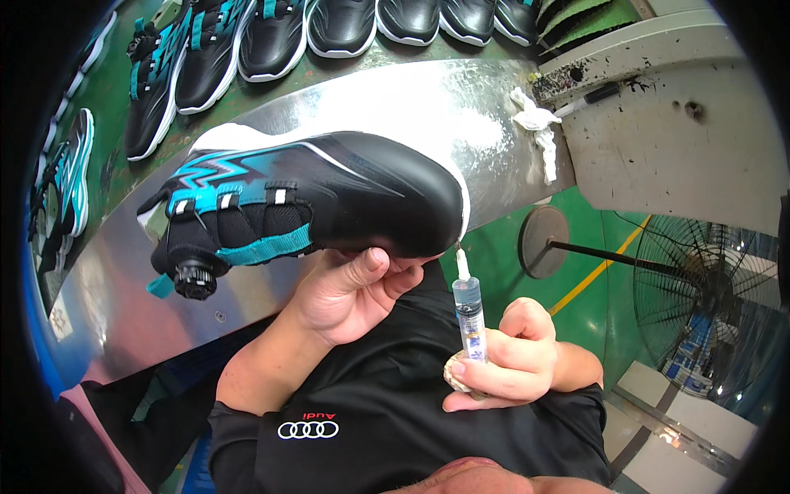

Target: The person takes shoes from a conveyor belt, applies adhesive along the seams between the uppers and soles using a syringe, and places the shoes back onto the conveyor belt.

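At the worktop [387,103], the left hand [346,296], half curled, holds a shoe [354,189]. The right hand [522,358] is closed around a syringe [469,309].

A row of black shoes [341,26] with white soles and turquoise trim stands on a green surface [103,169], and another such shoe [77,177] sits apart at the far left. A crumpled white cloth [539,123] lies on the metal desk [502,177], beside a pale, stained panel [666,156] with a dark marker [602,93]. On the green floor [586,317], near a yellow line [594,281], stands a black fan [699,284]; the bluish shape [694,354] behind its cage is perhaps a container.
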Tool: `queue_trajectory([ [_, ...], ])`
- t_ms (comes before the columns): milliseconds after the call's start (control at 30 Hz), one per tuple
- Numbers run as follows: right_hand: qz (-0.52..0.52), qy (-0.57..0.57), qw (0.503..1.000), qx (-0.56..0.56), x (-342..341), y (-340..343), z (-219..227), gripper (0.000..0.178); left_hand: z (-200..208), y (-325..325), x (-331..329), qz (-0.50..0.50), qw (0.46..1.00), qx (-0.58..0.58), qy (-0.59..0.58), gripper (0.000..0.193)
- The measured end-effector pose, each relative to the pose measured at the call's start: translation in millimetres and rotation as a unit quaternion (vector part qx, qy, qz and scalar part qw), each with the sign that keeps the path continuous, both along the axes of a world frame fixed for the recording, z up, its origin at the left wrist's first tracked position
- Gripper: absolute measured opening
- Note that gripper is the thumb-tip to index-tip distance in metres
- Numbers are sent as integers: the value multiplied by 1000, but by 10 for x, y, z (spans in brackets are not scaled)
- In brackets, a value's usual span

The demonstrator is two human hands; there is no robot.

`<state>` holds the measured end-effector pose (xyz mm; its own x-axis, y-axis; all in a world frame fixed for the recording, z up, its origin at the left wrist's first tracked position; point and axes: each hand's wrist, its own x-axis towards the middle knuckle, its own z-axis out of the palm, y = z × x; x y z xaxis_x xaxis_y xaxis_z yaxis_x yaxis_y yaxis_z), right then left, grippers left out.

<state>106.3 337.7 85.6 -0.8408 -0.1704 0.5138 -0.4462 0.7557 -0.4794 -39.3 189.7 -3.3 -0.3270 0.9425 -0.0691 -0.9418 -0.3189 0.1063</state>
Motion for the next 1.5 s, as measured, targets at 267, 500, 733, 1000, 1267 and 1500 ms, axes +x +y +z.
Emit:
queue_trajectory([
  [267, -10, 47, 998, 47, -13, -29, -101, 26, 109, -9, 10, -11, 1000, 0, 15, 43],
  [500, -2, 28, 998, 56, -7, -14, -95, 28, 162, 44, 4, 6, 999, 11, -29, 38],
  [733, 7, 41, 998, 49, 95, 62, -13, 54, 42, -44, 14, -3, 1000, -28, 11, 42],
  [1000, -72, -9, 997, 37, -370, 316, -701, 54, 251, -1524, 324, 102, 971, -215, -30, 68],
  [1267, -26, -60, 998, 18, -955, 89, -951, 55, 163, -2176, 91, 344, 866, -330, 149, 66],
  [1500, -31, -84, 996, 18, -1008, 32, -902, 53, 163, -2822, -1651, 369, 781, -409, 295, 35],
])
